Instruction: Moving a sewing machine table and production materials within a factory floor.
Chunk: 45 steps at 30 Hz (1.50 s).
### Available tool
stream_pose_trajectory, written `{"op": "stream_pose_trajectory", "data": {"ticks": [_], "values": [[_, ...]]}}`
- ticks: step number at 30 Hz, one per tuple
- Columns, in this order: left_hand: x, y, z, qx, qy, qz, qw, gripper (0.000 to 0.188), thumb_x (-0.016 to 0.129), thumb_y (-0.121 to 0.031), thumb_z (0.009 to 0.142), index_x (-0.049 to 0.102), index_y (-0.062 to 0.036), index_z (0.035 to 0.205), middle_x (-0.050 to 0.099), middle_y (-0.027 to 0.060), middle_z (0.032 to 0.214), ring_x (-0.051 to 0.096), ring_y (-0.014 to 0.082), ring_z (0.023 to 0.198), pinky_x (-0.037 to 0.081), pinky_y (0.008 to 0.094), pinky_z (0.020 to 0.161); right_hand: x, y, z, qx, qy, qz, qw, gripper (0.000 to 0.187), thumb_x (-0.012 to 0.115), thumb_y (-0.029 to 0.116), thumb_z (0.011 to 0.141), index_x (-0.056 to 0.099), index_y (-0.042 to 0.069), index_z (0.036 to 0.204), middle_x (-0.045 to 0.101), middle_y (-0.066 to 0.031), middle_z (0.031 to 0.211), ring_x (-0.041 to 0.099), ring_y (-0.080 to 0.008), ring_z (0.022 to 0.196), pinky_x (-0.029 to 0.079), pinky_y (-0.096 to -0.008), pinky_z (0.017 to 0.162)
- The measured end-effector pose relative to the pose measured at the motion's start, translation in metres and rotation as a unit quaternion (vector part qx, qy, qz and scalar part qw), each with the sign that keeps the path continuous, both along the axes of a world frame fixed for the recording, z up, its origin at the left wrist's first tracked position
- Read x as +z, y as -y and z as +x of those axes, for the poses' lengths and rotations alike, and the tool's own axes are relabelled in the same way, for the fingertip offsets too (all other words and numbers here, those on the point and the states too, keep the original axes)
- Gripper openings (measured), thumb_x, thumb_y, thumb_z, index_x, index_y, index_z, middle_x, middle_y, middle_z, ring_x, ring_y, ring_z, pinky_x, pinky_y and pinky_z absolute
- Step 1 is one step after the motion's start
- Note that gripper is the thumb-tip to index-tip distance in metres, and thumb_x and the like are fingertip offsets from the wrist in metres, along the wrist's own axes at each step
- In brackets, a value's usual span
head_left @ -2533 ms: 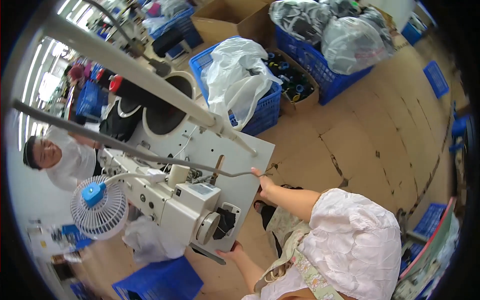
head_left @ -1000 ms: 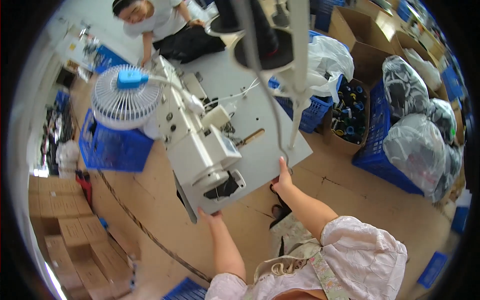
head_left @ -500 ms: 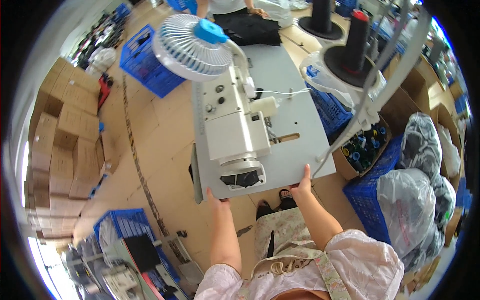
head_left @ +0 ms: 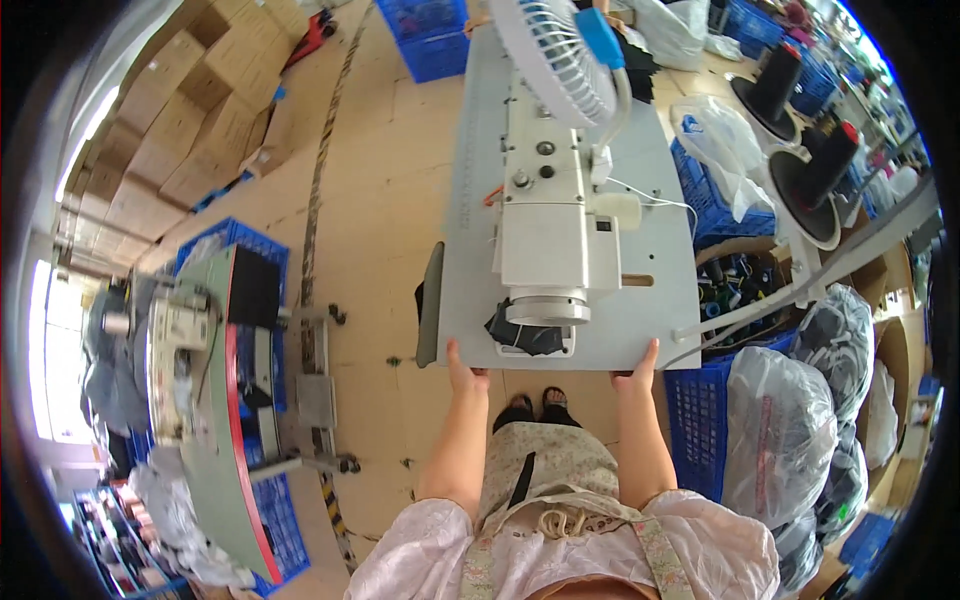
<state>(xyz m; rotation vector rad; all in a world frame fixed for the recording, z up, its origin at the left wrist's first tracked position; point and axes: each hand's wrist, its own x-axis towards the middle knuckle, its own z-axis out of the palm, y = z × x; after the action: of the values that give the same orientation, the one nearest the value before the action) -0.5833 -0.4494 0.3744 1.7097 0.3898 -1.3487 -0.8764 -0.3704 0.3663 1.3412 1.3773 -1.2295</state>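
Head view, and from my remote seat: the sewing machine (head_left: pixel 545 235) sits on the grey tabletop (head_left: pixel 475 270), which spreads out on either side of it. My left hand (head_left: pixel 467 375) has the near edge, left of the machine; my right hand (head_left: pixel 637 378) has that edge to its right. Both look gripped on, thumbs up top, fingers hidden beneath. White fan (head_left: pixel 555 60) over the machine's far end, thread cones (head_left: pixel 828 165) to its right. Progress? Two-handed hold achieved, I'd judge; what remains, I can't tell.
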Motion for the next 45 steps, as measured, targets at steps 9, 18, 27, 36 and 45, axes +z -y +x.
{"op": "stream_pose_trajectory", "data": {"ticks": [9, 18, 27, 36, 45], "values": [[0.059, -0.015, -0.011, 0.029, 0.044, 0.094, 0.994, 0.046, 0.058, -0.045, 0.078, 0.05, -0.0136, 0.111, 0.058, 0.0013, 0.104, 0.057, 0.0193, 0.095, 0.049, 0.0346, 0.078, 0.036, -0.03, -0.005, 0.034, 0.008, -0.028, 0.999, 0.057, 0.055, 0.055, 0.076, 0.046, 0.017, 0.118, 0.049, -0.0035, 0.118, 0.049, -0.026, 0.105, 0.044, -0.0454, 0.083], [0.117, 0.002, -0.029, 0.052, 0.045, 0.058, 0.996, 0.045, 0.057, -0.046, 0.078, 0.051, -0.0136, 0.108, 0.059, -0.0002, 0.1, 0.057, 0.017, 0.09, 0.049, 0.0319, 0.073, 0.094, 0.012, -0.021, 0.064, -0.021, -0.017, 0.998, 0.059, 0.057, 0.057, 0.073, 0.046, 0.021, 0.118, 0.049, -0.002, 0.117, 0.049, -0.0242, 0.105, 0.043, -0.0441, 0.084], [0.074, -0.006, -0.044, 0.041, 0.032, -0.075, 0.996, 0.039, 0.054, -0.047, 0.079, 0.052, -0.0186, 0.106, 0.058, -0.0027, 0.097, 0.056, 0.0157, 0.09, 0.048, 0.0318, 0.071, 0.042, 0.062, -0.044, 0.09, -0.004, -0.118, 0.989, 0.061, 0.061, 0.054, 0.072, 0.046, 0.018, 0.119, 0.048, -0.0024, 0.121, 0.046, -0.0252, 0.11, 0.039, -0.0456, 0.088], [0.107, 0.023, -0.111, 0.054, 0.028, -0.019, 0.998, 0.039, 0.049, -0.048, 0.08, 0.056, -0.0178, 0.103, 0.059, -0.0035, 0.098, 0.057, 0.0158, 0.089, 0.048, 0.0335, 0.074, 0.044, 0.097, -0.087, 0.059, -0.005, -0.088, 0.994, 0.067, 0.072, 0.045, 0.066, 0.047, 0.008, 0.117, 0.051, -0.0087, 0.118, 0.05, -0.027, 0.105, 0.041, -0.0437, 0.086], [0.121, -0.009, -0.072, 0.071, 0.056, 0.041, 0.995, 0.049, 0.058, -0.049, 0.074, 0.055, -0.0125, 0.108, 0.059, 0.0021, 0.104, 0.056, 0.0193, 0.093, 0.046, 0.0331, 0.075, 0.063, 0.054, -0.068, 0.036, 0.014, -0.07, 0.997, 0.066, 0.069, 0.044, 0.069, 0.046, 0.006, 0.119, 0.05, -0.0096, 0.121, 0.048, -0.026, 0.11, 0.039, -0.0441, 0.09]]}}
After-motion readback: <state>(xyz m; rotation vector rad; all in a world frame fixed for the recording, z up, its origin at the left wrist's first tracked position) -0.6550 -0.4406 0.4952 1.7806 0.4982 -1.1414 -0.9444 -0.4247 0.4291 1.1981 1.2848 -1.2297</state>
